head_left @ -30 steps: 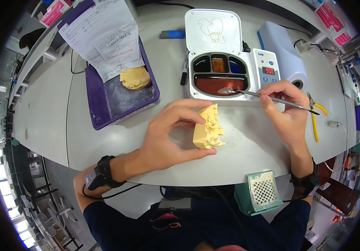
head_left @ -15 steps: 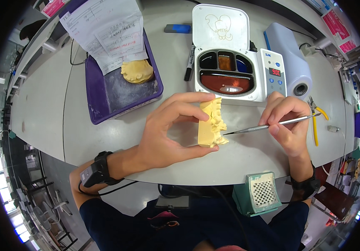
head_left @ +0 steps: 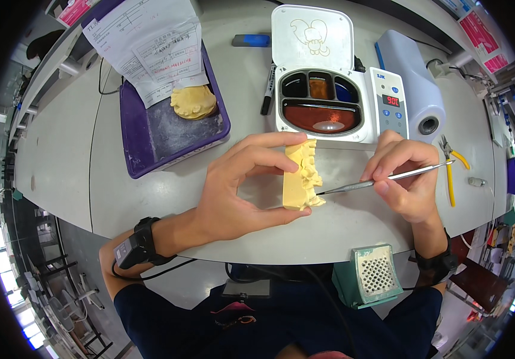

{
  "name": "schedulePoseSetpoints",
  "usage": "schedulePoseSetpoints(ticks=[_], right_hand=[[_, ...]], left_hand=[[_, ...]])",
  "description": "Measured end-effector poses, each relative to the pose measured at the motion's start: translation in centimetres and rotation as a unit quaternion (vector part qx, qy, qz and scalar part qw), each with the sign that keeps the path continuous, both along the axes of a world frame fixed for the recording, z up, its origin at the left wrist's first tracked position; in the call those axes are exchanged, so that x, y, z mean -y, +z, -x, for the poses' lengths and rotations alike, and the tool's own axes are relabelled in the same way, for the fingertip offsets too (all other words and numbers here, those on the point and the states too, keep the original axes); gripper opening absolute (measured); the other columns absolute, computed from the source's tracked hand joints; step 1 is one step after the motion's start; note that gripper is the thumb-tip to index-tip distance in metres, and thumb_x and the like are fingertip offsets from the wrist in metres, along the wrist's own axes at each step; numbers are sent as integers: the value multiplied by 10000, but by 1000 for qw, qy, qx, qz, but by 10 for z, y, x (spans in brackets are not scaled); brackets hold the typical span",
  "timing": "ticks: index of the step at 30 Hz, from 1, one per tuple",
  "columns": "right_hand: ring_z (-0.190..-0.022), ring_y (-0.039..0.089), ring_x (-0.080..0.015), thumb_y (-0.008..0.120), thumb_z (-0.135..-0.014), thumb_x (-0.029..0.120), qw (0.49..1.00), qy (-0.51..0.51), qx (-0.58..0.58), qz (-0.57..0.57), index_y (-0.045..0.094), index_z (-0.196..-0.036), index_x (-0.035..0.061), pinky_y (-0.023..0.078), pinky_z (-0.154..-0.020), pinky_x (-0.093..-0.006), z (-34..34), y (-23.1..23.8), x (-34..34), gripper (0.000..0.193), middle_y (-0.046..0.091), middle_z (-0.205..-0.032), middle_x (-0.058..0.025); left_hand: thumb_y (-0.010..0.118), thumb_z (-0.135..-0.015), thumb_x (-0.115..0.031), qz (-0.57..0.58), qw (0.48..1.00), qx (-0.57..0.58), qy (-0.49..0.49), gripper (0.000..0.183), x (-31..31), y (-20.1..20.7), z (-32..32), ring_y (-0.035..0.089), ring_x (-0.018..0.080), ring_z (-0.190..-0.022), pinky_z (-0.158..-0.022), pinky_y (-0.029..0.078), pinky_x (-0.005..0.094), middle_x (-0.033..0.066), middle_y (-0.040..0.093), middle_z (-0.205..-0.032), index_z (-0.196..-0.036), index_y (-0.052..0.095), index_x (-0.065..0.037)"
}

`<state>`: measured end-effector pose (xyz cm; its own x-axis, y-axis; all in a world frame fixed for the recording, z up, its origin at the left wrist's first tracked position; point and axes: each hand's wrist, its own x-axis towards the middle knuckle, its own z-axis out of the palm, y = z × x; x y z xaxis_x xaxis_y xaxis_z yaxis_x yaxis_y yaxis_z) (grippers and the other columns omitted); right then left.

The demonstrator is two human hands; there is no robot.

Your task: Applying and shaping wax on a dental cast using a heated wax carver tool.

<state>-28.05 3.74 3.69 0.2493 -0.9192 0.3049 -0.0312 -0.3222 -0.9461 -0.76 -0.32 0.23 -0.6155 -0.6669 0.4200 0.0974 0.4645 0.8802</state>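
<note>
My left hand [head_left: 242, 185] holds a yellow plaster dental model [head_left: 301, 175] upright between thumb and fingers, above the grey table's [head_left: 60, 155] front part. A thin metal wax-carving tool [head_left: 383, 178] is gripped like a pen in my right hand [head_left: 402, 179]. Its dark tip touches the toothed side of the model. Just behind both hands stands a white wax heating pot [head_left: 329, 99] with its lid open and several wells of brown wax.
A purple tray [head_left: 164, 128] at the left holds a second yellow model [head_left: 193, 102] and a paper sheet [head_left: 150, 45]. A white paper roll [head_left: 412, 84], yellow-handled pliers [head_left: 451, 173], a black marker [head_left: 267, 97] and a green box with a perforated face [head_left: 368, 275] surround the hands.
My right hand brought the tool from the wax pot down to the model. My left hand lifted and turned the model upright toward the tool.
</note>
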Motion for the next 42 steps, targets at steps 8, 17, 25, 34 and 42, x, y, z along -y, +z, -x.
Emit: schedulePoseSetpoints(ticks=[8,17,25,34,42], right_hand=[[-750,585,-139,707,-699,-41,1000,-3,5,-5,662,-786,23,450,-721,-279,0,1,0,117,707,-792,-111],[-736,582,-138,695,-705,-39,1000,-1,18,-17,663,-785,20,445,-689,-261,2,2,1,105,709,-798,-112],[-778,617,-127,698,-775,-5,997,-72,2,-10,648,-817,-1,481,-744,-261,9,3,3,65,695,-827,-93],[-747,605,-79,705,-814,24,965,-204,-167,1,674,-911,-12,481,-709,-220,3,3,5,109,677,-851,-33],[-801,647,-154,668,-785,-11,998,-19,51,-32,627,-838,-3,500,-756,-277,9,7,-2,67,680,-830,-108]], left_hand=[[879,-650,29,-3,1000,2,-2,593,0,0,-1,511,281,-1279,-1001,531,372,228,467,-1375,-1118,524,-48],[876,-647,38,-4,1000,2,-4,588,0,0,-1,510,290,-1285,-1005,525,374,228,473,-1377,-1119,536,-43],[867,-652,47,19,999,26,-5,585,1,1,-2,518,301,-1282,-1008,516,380,241,479,-1388,-1134,548,-40],[862,-682,-26,-24,999,-11,23,559,-4,1,2,564,246,-1242,-949,542,330,162,524,-1399,-1157,572,-79],[852,-652,58,-12,1000,1,0,623,-1,1,0,519,316,-1290,-1010,511,375,275,486,-1392,-1161,508,-45]])
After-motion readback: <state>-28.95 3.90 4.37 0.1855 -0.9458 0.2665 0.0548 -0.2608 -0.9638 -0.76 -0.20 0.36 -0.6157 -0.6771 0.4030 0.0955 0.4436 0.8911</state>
